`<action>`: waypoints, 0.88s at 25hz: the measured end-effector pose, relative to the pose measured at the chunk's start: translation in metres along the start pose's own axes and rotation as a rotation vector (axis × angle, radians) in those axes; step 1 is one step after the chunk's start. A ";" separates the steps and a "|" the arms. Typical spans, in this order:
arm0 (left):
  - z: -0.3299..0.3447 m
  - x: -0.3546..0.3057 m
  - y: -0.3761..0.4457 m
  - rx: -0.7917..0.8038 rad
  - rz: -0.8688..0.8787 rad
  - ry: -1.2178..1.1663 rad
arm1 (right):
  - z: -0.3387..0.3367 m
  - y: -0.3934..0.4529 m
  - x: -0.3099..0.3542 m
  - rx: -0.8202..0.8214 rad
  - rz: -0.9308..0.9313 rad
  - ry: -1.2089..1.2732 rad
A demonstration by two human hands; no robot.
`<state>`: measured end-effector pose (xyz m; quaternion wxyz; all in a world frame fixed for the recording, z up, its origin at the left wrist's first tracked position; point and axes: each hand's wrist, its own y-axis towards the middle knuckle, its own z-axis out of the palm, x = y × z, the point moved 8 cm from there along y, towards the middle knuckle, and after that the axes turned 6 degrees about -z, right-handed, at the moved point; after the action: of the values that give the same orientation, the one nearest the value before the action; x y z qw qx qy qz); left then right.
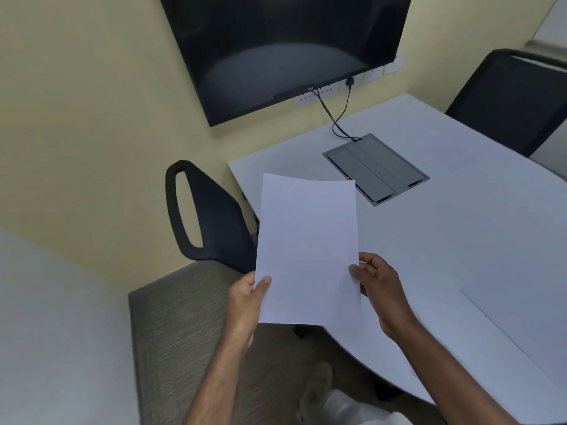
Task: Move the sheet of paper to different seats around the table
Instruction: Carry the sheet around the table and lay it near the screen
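Observation:
A blank white sheet of paper (306, 250) is held up in the air over the near left edge of the white table (460, 240). My left hand (245, 302) pinches its lower left edge, thumb on top. My right hand (380, 289) pinches its right edge lower down. The sheet stands nearly upright, its top edge slightly curled. A black chair (208, 216) is tucked at the table's left side, just behind the sheet. Another black chair (509, 102) stands at the far right side.
A grey cable box (376, 168) is set into the tabletop, with black cables (337, 118) running up to wall sockets. A dark screen (276, 50) hangs on the yellow wall. Carpeted floor (184, 332) lies below; my foot (316, 391) shows near the table edge.

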<state>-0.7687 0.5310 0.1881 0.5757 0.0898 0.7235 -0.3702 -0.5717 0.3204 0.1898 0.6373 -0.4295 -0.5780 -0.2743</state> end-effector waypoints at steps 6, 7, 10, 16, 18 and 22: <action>0.010 -0.046 0.092 0.027 0.003 0.111 | 0.021 0.074 -0.010 -0.042 0.029 0.020; 0.011 -0.051 0.107 0.024 0.001 0.132 | 0.026 0.087 -0.011 -0.041 0.035 0.018; 0.023 -0.065 0.147 0.057 -0.007 0.205 | 0.032 0.115 -0.026 -0.078 0.062 0.031; 0.059 -0.092 0.237 0.161 0.002 0.450 | 0.039 0.162 -0.069 -0.205 0.152 0.096; 0.070 -0.096 0.266 0.201 0.000 0.507 | 0.046 0.174 -0.083 -0.228 0.184 0.121; 0.086 -0.088 0.318 0.289 -0.048 0.612 | 0.058 0.195 -0.104 -0.310 0.245 0.190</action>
<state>-0.4975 0.7281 0.1245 0.3045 0.2604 0.8047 -0.4381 -0.4548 0.4488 0.0415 0.6439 -0.5614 -0.4099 -0.3197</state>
